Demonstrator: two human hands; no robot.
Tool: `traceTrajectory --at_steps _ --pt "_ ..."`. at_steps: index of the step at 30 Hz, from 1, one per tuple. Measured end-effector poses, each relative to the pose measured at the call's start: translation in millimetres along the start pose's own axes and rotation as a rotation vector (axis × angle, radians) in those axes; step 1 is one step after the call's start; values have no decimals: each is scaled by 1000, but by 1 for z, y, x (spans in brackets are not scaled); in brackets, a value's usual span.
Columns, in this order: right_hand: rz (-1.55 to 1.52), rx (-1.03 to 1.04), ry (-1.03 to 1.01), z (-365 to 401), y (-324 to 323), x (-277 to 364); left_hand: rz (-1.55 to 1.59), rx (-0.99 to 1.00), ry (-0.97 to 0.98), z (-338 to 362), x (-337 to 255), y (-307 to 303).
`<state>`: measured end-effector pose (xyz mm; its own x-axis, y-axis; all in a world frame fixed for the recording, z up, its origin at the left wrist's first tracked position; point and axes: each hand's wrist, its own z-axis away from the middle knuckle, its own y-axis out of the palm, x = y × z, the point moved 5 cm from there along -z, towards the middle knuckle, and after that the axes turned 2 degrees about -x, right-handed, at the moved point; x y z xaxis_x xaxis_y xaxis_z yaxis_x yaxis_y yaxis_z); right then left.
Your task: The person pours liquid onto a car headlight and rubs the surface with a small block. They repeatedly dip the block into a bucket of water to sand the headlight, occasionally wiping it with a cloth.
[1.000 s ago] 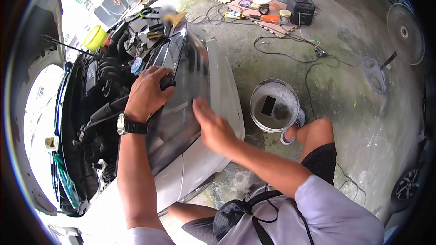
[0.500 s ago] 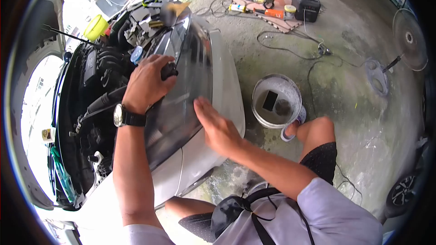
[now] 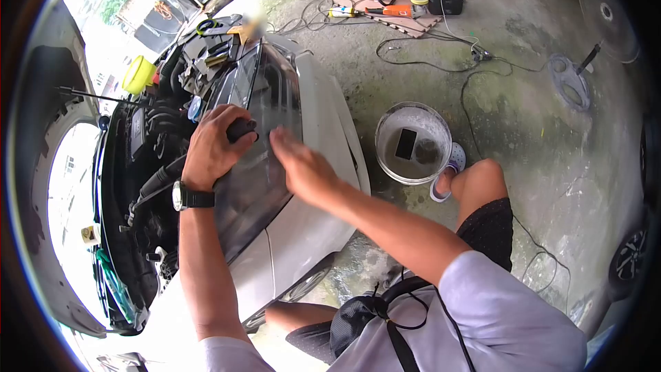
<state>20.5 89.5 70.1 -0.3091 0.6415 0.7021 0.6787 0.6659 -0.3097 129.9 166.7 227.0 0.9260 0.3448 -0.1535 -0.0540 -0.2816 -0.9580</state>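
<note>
The car's headlight [image 3: 251, 179] has a dark, hazy lens, set in the white front corner of the car. My left hand [image 3: 210, 146], with a watch on its wrist, is curled around a small dark rounded block [image 3: 241, 129] at the lens's inner edge. The block is mostly covered by my fingers and thumb. My right hand [image 3: 303, 169] is held over the outer part of the lens, its fingers stretched out flat and smeared by motion. No object shows in it.
The open engine bay [image 3: 162, 145] lies left of the headlight, with a yellow container [image 3: 139, 74] on it. A white bucket [image 3: 446, 155] holding a dark rectangular pad [image 3: 405, 143] stands by my foot. Cables [image 3: 427, 63], an orange tool [image 3: 389, 11] and a fan [image 3: 606, 10] are farther off.
My left hand has slid down the lens with the block in it. My right hand has moved up and left over the lens. The whole view has shifted slightly.
</note>
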Motion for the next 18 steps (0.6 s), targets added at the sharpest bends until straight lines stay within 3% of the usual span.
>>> traceTrajectory --at_steps 3,5,7,9,13,15,18 --pt "57 50 135 -30 7 -22 0 -11 -32 -2 1 -7" --pt "67 22 91 5 6 7 3 -25 -42 -2 6 -5" --pt "137 49 -76 47 2 44 -12 -22 -49 -3 8 -6" --pt "67 -12 -165 54 1 36 -37 -19 -42 -1 6 -6" --pt "104 -23 68 -35 8 -59 -53 -5 -21 0 1 -6" --pt "-41 158 326 -60 -30 -57 -111 18 -14 8 -1 -6" --pt "-134 150 340 -32 -93 -56 -162 79 -6 31 -31 -11"
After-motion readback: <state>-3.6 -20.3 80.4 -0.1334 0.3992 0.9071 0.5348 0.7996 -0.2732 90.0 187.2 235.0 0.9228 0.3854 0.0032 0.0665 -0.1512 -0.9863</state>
